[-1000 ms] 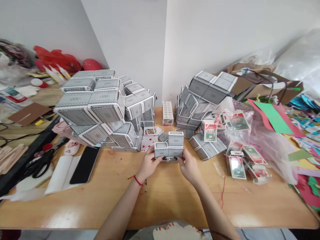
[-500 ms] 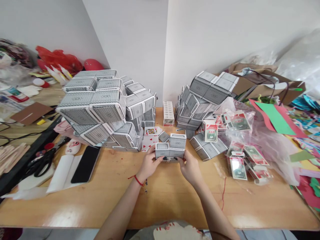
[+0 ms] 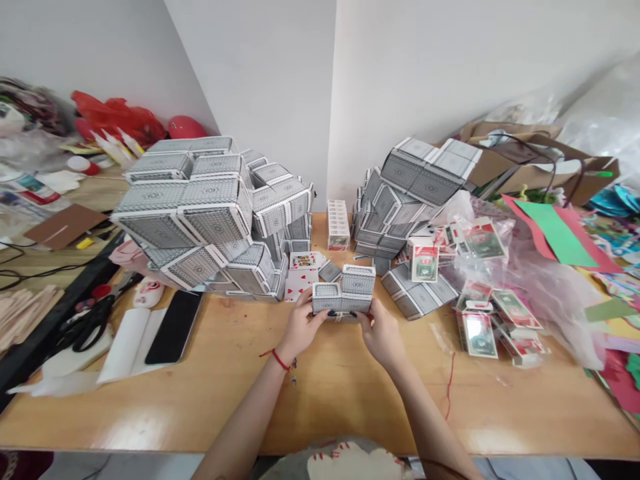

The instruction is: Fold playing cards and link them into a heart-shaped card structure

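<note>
Between my two hands is a small block folded from playing cards (image 3: 344, 300), grey-patterned backs outward, its right part taller than its left. My left hand (image 3: 300, 327) grips the block's left end, thumb along the near face. At the right end, my right hand (image 3: 381, 331) closes on it the same way, with its thumb near the bottom edge. Just behind lie face-up playing cards (image 3: 301, 283), hearts showing, and a small grey card piece (image 3: 330, 271). To the right of my hands sits a larger card block (image 3: 419, 293).
Stacked card blocks rise at left (image 3: 195, 207) and right (image 3: 425, 173). A row of card packs (image 3: 338, 225) stands between them. Opened card boxes (image 3: 477, 333) and plastic wrap (image 3: 555, 300) lie right. Scissors (image 3: 93, 323) and a phone (image 3: 174, 327) lie left. A red string (image 3: 450, 387) is near the front.
The view has shifted very slightly. Both hands keep the same hold on the card block, with no other clear difference.
</note>
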A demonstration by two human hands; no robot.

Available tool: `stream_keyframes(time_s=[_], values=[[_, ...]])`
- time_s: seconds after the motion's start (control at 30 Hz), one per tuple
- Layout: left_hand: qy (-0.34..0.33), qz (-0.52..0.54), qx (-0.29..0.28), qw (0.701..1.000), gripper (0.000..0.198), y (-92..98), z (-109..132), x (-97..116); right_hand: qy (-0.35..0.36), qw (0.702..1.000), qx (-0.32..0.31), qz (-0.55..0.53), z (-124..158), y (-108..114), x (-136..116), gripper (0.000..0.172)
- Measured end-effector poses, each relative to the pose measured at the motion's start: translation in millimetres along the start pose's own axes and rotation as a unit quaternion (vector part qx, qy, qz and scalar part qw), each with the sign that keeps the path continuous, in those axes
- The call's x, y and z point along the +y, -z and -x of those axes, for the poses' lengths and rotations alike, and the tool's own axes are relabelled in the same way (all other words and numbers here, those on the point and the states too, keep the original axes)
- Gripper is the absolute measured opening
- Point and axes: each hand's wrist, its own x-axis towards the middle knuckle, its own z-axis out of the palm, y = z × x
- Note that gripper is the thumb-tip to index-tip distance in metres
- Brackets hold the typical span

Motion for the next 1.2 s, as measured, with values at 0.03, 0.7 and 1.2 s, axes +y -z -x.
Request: stream_keyframes(time_s=[0.03,0.7,1.2], values=[[0.001,0.001,0.001,1.000,0.020,-0.1,0.1,0.1,0.000,1.000,0.002,-0.002,0.1,-0.2,0.3,0.001],[-0.018,-0.016,0.002,1.000,0.020,-2.0,1.8,-6.6,0.026,0.999,0.018,0.010,2.0,-3.8,1.0,0.007],[-0.037,-0.039,0.005,0.999,0.019,-3.3,4.9,-6.9,-0.012,0.999,0.018,-0.042,-2.2,-3.0,1.0,0.018]])
